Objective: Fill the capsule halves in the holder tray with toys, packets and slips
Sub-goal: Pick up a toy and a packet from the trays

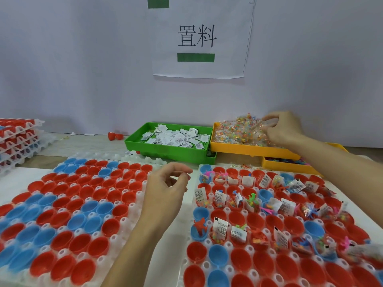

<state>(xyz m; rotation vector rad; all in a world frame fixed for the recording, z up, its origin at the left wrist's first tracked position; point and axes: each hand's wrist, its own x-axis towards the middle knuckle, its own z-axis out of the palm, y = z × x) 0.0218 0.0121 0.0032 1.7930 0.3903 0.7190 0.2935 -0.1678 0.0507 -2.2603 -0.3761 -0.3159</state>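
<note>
The clear packets of coloured beads (pixel 238 131), heaped in the yellow tray (pixel 248 149) at right of centre, are judged light, soft and slippery; a pinch at a crinkled film edge is best. There the right hand (pixel 284 129) is seen with fingers curled into the heap, pinching packets. The left hand (pixel 165 189) hovers at mid-frame, fingers loosely curled and holding nothing. Paper slips (pixel 174 136) lie in the green tray (pixel 165 152). The part-filled holder tray (pixel 269 224) occupies the lower right, an unfilled tray (pixel 62 214) the lower left.

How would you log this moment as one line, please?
right hand: in packets, yellow bin | left hand: empty, between trays | right tray: partly filled
</note>
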